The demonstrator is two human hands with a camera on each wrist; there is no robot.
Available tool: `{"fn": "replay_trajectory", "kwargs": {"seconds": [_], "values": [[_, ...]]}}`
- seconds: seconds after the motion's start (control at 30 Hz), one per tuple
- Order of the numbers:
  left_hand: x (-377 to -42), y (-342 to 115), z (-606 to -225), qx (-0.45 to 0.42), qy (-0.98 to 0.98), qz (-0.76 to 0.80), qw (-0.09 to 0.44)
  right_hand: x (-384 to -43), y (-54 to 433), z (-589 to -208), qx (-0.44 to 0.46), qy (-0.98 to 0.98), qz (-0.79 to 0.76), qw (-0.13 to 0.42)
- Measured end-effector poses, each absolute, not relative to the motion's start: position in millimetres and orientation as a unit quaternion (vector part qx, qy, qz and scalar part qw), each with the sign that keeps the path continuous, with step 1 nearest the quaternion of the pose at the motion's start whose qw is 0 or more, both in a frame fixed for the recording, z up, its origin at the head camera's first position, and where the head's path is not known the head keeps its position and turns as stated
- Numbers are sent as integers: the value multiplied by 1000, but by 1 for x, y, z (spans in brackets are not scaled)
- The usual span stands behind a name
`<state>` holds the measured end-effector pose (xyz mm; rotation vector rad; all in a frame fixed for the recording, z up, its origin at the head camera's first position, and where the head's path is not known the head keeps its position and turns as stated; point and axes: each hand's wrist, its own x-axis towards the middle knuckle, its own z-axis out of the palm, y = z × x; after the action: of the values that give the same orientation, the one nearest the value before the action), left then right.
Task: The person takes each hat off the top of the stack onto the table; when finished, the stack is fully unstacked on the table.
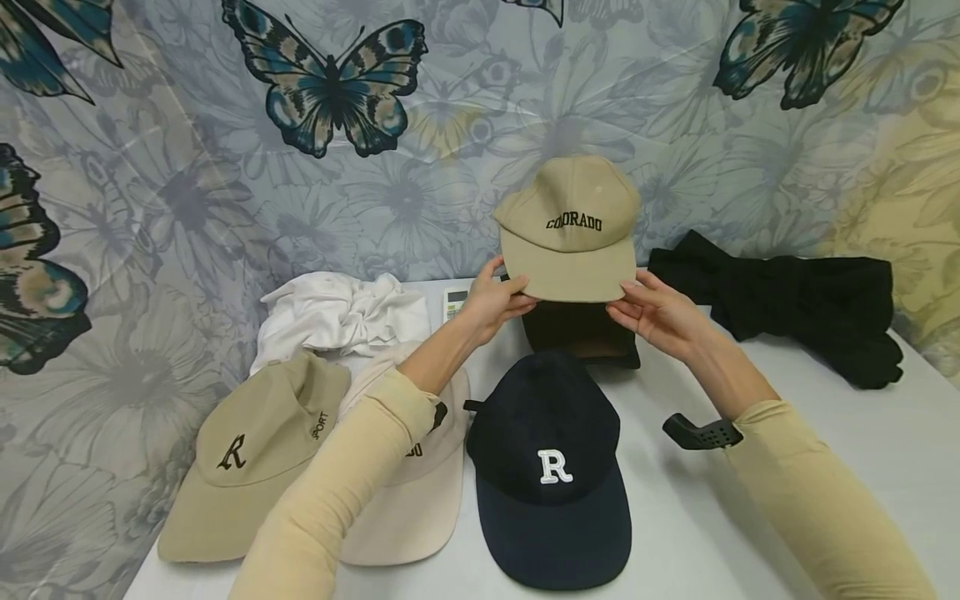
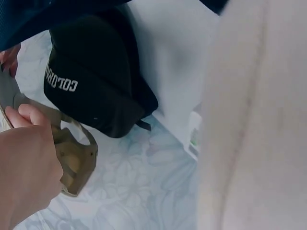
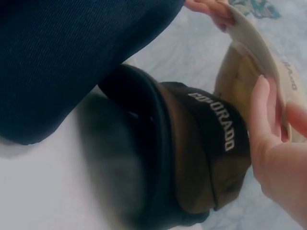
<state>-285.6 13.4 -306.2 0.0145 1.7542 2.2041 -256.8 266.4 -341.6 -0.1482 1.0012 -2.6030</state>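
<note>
Tan cap (image 1: 577,196): black COLORADO lettering; navy cap (image 1: 551,425): white R; khaki cap (image 1: 251,467): black R, black lettering; pale pink-beige cap (image 1: 405,517): dark lettering; black cap (image 2: 91,72): white lettering; white cloth (image 1: 345,312); black cloth (image 1: 795,292); white table (image 1: 840,417); sleeves (image 1: 322,517) pale yellow; backdrop (image 1: 480,117) grey-blue, floral, yellow-tinged; butterflies (image 1: 333,96) teal, tan, black
</note>
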Motion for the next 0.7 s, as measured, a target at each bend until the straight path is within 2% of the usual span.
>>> {"fn": "replay_trajectory", "kwargs": {"seconds": [0.5, 0.7], "values": [[-263, -10, -288, 58, 611, 770, 178, -248, 270, -316, -151, 377, -901, 150], [-253, -16, -285, 76, 603, 772, 186, -244, 268, -311, -150, 374, -903, 148]]}}
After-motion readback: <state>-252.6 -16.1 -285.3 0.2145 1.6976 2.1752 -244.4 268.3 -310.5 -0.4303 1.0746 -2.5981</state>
